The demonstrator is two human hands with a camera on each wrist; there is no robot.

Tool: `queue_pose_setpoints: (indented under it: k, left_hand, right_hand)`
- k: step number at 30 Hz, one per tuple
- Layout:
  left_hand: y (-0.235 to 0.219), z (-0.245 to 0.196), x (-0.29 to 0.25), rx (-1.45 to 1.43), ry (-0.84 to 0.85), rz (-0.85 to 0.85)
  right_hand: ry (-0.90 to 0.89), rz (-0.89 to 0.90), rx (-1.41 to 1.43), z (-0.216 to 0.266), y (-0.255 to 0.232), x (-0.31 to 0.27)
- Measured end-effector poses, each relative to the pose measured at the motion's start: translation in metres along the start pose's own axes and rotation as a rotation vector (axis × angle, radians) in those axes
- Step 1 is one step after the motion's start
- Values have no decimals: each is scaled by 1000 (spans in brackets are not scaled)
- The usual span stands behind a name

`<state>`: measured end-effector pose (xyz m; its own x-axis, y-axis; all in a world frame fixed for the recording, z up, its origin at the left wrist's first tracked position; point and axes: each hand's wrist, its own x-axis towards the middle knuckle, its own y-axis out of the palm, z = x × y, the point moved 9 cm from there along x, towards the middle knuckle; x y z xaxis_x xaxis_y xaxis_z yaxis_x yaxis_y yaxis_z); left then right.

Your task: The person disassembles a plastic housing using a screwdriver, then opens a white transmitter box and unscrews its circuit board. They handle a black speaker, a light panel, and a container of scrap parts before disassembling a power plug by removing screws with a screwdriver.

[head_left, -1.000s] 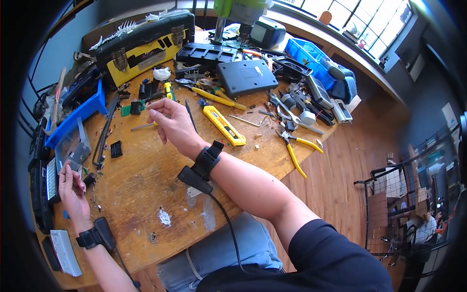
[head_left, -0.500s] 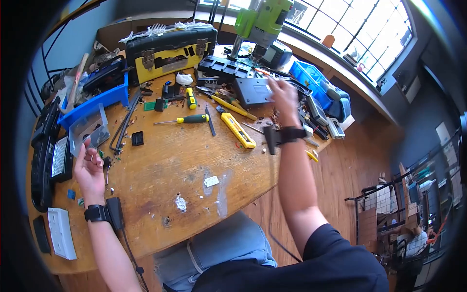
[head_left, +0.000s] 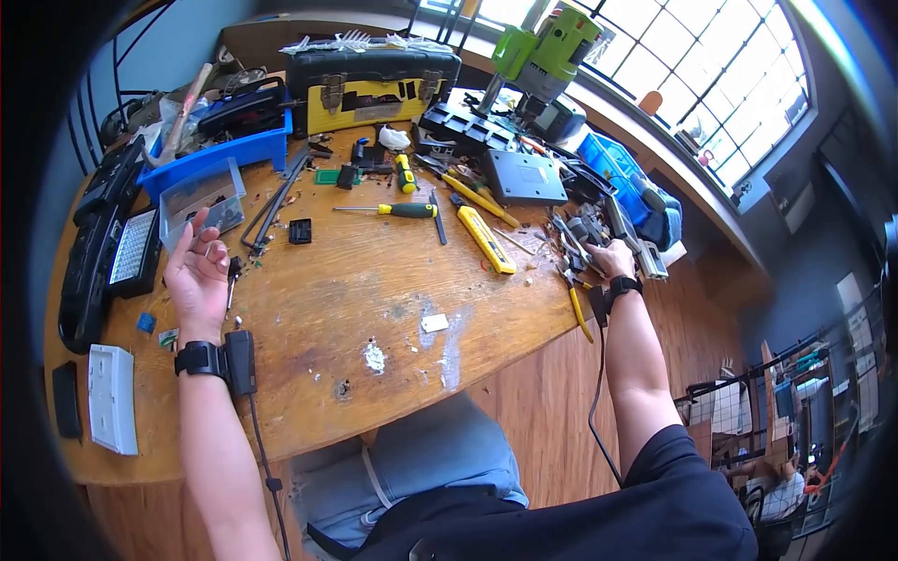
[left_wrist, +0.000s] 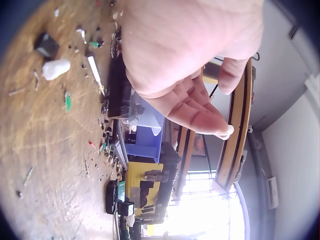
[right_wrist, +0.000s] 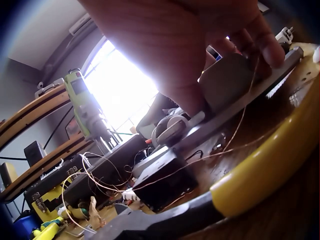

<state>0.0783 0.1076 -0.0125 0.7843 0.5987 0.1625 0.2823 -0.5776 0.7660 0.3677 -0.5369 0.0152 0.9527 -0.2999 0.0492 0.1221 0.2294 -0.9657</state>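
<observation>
My right hand (head_left: 613,259) is down in the tool clutter at the table's right side. In the right wrist view its thumb and fingers curl around a rounded grey block (right_wrist: 227,80), just above a metal wrench (right_wrist: 250,100). Close in front lie the yellow-handled pliers (right_wrist: 265,165) and a small black box (right_wrist: 167,182). Palm up, my left hand (head_left: 199,276) is above the left side of the table, fingers loosely bent and nothing in them. Behind it stands a clear plastic bin (head_left: 201,201).
A yellow utility knife (head_left: 486,240) and a screwdriver (head_left: 407,210) lie mid-table. At the back are a black-and-yellow toolbox (head_left: 374,98), a dark flat case (head_left: 526,178) and a green drill (head_left: 552,56). Blue bins (head_left: 608,159) stand right, a white plastic piece (head_left: 112,397) front left. Thin wires cross near my right hand.
My right hand has swung from mid-table over to the right-hand clutter and down around the grey block. The left hand stays palm up. The head view has shifted, showing more of the right.
</observation>
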Motion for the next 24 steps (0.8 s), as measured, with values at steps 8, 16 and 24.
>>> queue_pose_setpoints:
  k: [8,16,24]
  left_hand:
    - [10,3,-3,1,-34,-8]
    - [20,4,-7,14,-65,44]
    - [36,7,-10,62,-85,139]
  right_hand:
    - [-19,-120,482,6,-47,-7]
    - [-80,-111,773,21,-102,6]
    - [-551,53,945,132,-114,-66]
